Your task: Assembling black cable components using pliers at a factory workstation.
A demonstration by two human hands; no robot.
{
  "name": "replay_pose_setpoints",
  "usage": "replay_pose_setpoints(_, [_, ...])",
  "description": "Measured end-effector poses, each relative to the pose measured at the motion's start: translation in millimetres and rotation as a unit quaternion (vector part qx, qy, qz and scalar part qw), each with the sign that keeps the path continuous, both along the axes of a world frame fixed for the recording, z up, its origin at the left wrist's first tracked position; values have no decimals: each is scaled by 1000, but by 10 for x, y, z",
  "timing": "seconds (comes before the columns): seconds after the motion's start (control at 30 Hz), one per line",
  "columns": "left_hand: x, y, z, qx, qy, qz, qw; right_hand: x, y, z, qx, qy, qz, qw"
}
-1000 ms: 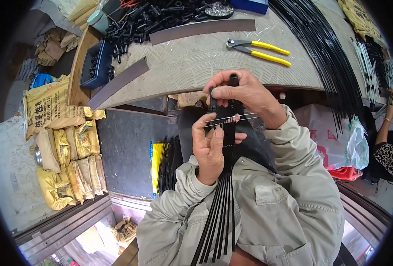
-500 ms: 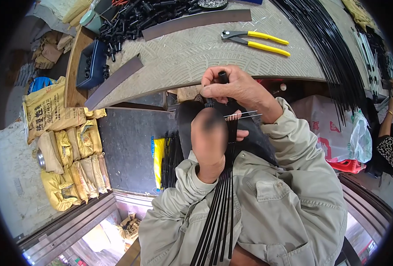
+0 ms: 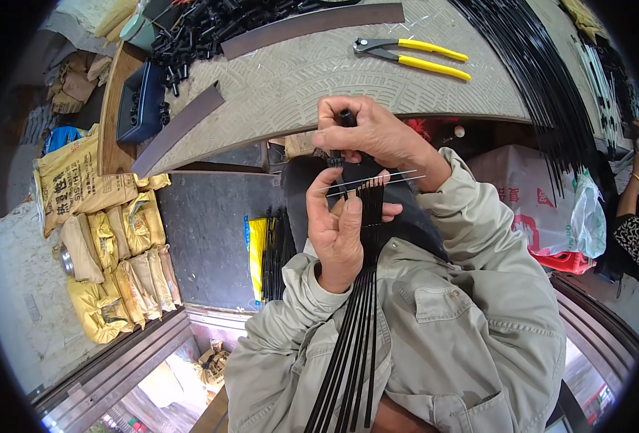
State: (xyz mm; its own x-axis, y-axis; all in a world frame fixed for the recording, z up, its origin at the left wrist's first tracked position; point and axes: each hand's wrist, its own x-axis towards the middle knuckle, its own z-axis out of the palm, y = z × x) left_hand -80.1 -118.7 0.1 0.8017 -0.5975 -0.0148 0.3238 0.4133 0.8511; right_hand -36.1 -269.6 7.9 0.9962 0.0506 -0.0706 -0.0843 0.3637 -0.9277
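My left hand [image 3: 335,234] is closed around a bundle of thin black ribs [image 3: 354,325] that hangs down over my lap and fans out toward the lower edge. Near its fingertips, fine metal wires [image 3: 399,177] cross the ribs' upper ends. My right hand [image 3: 384,137] pinches a black tubular plastic piece [image 3: 345,117] just above the left hand. The toothed lower end of that piece meets the left index finger. Where the rib ends meet the piece is partly hidden by fingers.
Yellow-handled pliers [image 3: 431,61] lie on the bench [image 3: 291,94]. A heap of black plastic pieces [image 3: 211,29], curved dark strips [image 3: 179,126] and a blue bin [image 3: 140,105] are at the left. Long black ribs [image 3: 529,65] overhang the bench at the right. A co-worker's arm [image 3: 631,184] shows far right.
My left thumb and index finger, blurred earlier, now show clearly, with the index finger up at the tubular piece. My right hand has shifted slightly left and up with the piece.
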Motion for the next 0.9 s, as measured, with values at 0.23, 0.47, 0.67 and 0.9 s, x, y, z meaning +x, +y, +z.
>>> replay_pose_setpoints(0.23, [8,-44,-6,29,-9,24,999,-6,-21,-2,12,-20,8,1000])
replay_pose_setpoints(0.47, [26,-66,-14,13,-1,8,1000,-31,-49,-68,74,-35,28,996])
replay_pose_setpoints(0.67, [46,-76,-23,14,3,22,1000,-1,-46,-63,84,-40,37,995])
replay_pose_setpoints(0.9, [95,-80,-27,38,-2,49,998,27,-25,-47,-65,-78,45,994])
